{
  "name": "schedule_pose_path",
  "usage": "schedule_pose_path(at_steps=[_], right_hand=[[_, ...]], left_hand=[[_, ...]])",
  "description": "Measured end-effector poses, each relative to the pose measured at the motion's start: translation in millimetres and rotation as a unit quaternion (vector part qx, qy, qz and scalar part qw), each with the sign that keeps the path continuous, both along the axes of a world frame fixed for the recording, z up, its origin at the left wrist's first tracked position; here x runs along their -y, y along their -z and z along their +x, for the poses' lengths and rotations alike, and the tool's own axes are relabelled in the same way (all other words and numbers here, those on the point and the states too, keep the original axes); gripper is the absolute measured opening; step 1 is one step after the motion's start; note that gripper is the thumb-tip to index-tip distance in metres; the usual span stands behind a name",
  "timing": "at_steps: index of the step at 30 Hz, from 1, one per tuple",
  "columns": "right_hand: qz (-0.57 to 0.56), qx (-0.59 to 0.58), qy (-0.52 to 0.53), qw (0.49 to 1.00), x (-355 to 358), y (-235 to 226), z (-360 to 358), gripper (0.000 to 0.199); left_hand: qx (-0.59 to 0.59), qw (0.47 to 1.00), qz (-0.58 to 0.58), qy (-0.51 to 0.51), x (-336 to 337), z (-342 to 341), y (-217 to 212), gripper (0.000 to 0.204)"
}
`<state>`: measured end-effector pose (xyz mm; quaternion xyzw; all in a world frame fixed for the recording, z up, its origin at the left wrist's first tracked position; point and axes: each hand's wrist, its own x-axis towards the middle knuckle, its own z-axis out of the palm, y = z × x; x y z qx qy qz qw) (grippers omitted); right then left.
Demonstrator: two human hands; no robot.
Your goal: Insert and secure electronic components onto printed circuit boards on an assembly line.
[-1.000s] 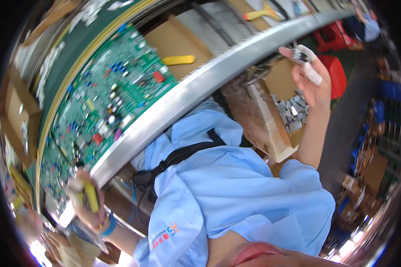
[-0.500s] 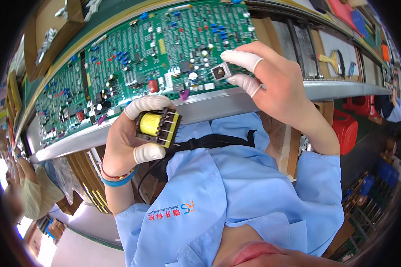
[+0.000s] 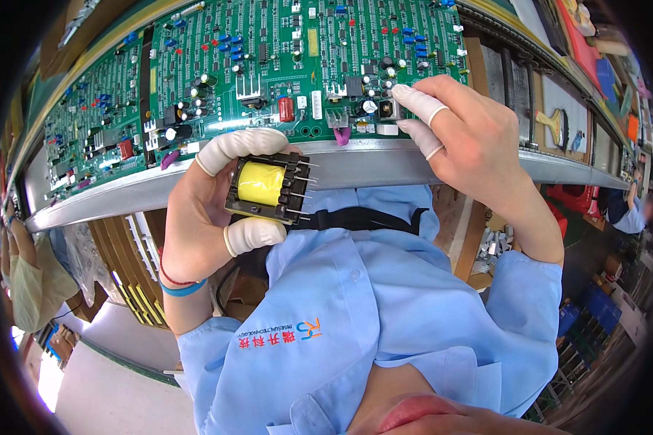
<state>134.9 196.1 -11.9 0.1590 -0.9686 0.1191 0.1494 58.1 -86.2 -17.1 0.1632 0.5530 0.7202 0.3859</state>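
My left hand [image 3: 196, 217], with white finger cots, grips a transformer [image 3: 261, 183] between thumb and fingers. Yellow tape wraps its coil, its frame is black, and its metal pins point right. My right hand [image 3: 475, 141], also in finger cots, has thumb and finger closed about a small silver square part [image 3: 389, 109] with a dark face. That part is at the near edge of a green circuit board [image 3: 268, 80], beside round capacitors; whether it is seated cannot be made out. A red block-shaped component [image 3: 286, 109] and a purple piece [image 3: 341, 135] are nearby on the board.
A metal rail [image 3: 370, 163] runs along the board's near edge. Another populated green board [image 3: 94, 109] lies to the left. At right are a yellow-handled brush [image 3: 555, 128] and a box of silver parts [image 3: 493, 246]. Another person's arm [image 3: 23, 243] shows at far left.
My right hand has moved the silver part slightly right and down onto the board's edge area. The transformer has turned in my left hand, its pins now pointing right. The view has shifted a little.
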Motion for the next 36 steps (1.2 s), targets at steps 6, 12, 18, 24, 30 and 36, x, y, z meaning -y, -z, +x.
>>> schedule_pose_path(at_steps=[6,12,18,24,30,36], right_hand=[[0.036,-0.035,-0.023,0.998,1,-1,-3,0.016],[0.124,-0.044,-0.092,0.987,-5,-5,-6,0.012],[0.072,-0.069,-0.042,0.994,-28,-14,9,0.019],[-0.21,-0.197,0.395,0.872,-122,-6,116,0.035],[0.011,-0.052,0.719,0.693,-199,60,310,0.038],[0.045,0.251,0.842,0.475,-216,162,485,0.058]], left_hand=[[-0.02,1.0,0.005,0.007,2,1,2,0.077],[-0.077,0.997,-0.021,-0.005,-6,-1,-4,0.075],[-0.163,0.986,-0.032,-0.013,-41,-1,-17,0.076],[-0.596,0.78,-0.191,0.003,-120,-5,-29,0.08],[-0.729,0.618,-0.281,0.083,-143,-2,-34,0.083],[-0.761,0.561,-0.303,0.118,-159,-3,-27,0.085]])
